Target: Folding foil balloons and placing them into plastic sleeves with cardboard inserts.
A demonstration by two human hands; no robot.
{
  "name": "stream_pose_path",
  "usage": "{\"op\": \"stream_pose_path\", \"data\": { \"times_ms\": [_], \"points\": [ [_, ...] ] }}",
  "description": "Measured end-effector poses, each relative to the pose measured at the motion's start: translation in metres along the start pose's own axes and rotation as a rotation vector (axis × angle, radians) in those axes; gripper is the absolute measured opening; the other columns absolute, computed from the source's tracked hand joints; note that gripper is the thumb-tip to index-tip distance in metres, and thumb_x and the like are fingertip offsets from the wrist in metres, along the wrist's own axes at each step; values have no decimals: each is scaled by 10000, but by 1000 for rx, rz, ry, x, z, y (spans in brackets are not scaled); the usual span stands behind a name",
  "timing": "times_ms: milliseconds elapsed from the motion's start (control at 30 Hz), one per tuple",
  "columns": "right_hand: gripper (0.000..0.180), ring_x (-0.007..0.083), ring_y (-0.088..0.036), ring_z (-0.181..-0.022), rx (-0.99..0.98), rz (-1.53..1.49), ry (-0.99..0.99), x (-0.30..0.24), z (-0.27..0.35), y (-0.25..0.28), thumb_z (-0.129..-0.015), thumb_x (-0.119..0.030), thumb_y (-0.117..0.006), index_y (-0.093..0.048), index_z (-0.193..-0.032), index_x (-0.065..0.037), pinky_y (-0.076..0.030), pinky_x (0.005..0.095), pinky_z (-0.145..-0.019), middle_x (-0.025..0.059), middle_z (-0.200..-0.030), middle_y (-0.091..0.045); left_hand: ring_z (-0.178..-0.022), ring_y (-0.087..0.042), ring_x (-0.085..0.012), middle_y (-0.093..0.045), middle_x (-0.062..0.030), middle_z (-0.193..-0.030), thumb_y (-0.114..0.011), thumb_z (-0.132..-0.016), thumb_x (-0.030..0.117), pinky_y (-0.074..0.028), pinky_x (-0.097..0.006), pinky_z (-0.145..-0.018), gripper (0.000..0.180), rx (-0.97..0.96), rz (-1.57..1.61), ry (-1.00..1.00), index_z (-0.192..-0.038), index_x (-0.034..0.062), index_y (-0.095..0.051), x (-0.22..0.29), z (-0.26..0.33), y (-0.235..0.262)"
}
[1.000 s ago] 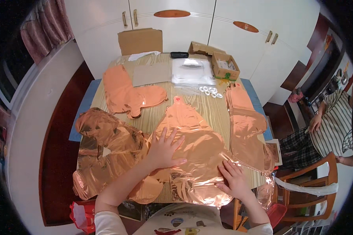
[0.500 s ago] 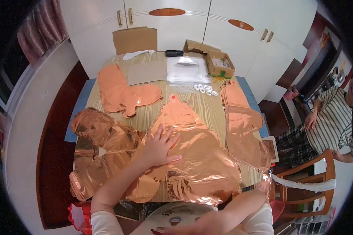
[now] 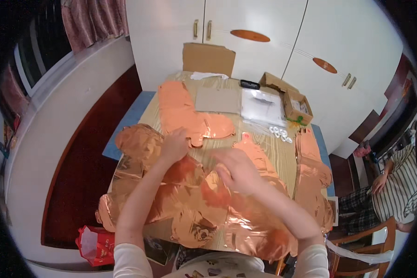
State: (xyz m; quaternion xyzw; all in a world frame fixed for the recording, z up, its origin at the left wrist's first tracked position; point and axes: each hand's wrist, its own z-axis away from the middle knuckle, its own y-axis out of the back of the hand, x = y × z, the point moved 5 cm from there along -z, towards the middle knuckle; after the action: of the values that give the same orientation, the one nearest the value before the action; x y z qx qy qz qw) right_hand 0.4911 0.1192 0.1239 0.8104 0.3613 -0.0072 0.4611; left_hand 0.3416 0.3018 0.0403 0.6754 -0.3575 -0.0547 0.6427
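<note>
Several flat rose-gold foil balloons cover the wooden table. My left hand (image 3: 175,145) is at the near edge of the upper-left foil balloon (image 3: 178,111), above the crinkled lower-left foil balloon (image 3: 136,143). Its fingertips are hard to make out, so a grip on the foil cannot be confirmed. Over the middle foil balloon (image 3: 259,213), my right hand (image 3: 236,169) is blurred, fingers stretched to the left and thumb apart, holding nothing visible. Both forearms cover parts of the foil. A narrow stack of folded foil balloons (image 3: 310,171) lies at the right.
At the back are a cardboard sheet (image 3: 208,60), a grey board (image 3: 217,100), clear plastic packets (image 3: 262,106), a black case (image 3: 249,84), white rings (image 3: 277,132) and a small carton (image 3: 297,106). A person (image 3: 394,185) stands right, beside a wooden chair (image 3: 389,241). A red bag (image 3: 95,245) is lower left.
The view has turned left. My left hand has shifted from the middle balloon toward the upper-left one. My right hand has come from the lower right edge to the middle of the table.
</note>
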Motion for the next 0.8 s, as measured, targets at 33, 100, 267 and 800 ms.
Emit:
{"op": "stream_pose_path", "data": {
  "times_ms": [33, 100, 267, 800],
  "points": [
    [412, 376, -608, -1023, -73, -42, -82, 31, -20, -19, -856, -183, -633, -578, -1218, 7, -492, 435, -872, 215, -1091, -641, -1199, -510, -418, -542, -225, -1309, -505, -852, 88, -420, -464, -1010, 463, 105, 33, 19, -1309, 19, -508, -13, -4, 8],
    [413, 375, -601, -1051, -181, 54, -170, 76, -53, -61, -880, -214, -618, -575, -1226, 6, -491, 430, -890, 194, -1138, -639, -1138, -541, -425, -579, -234, -1243, -476, -835, 20, -435, -451, -982, 445, 309, 100, 58, -1276, 4, -529, -45, -7, 10],
    [350, 337, -627, -1023, -210, 145, -79, 100, -112, -151, -847, -230, -633, -617, -1117, -7, -502, 433, -876, 181, -1089, -657, -1146, -521, -421, -573, -234, -1235, -478, -849, 2, -423, -466, -985, 427, 525, 235, 74, -1273, -2, -532, -108, -8, -5],
    [211, 308, -679, -677, -135, 53, -465, 131, -121, -176, -879, -288, -630, -708, -826, -99, -527, 427, -640, 132, -731, -691, -1101, -529, -377, -566, -195, -1144, -587, -828, 39, -441, -457, -946, 362, 453, 211, 67, -1188, 33, -544, -89, 2, -7]
  ]
}}
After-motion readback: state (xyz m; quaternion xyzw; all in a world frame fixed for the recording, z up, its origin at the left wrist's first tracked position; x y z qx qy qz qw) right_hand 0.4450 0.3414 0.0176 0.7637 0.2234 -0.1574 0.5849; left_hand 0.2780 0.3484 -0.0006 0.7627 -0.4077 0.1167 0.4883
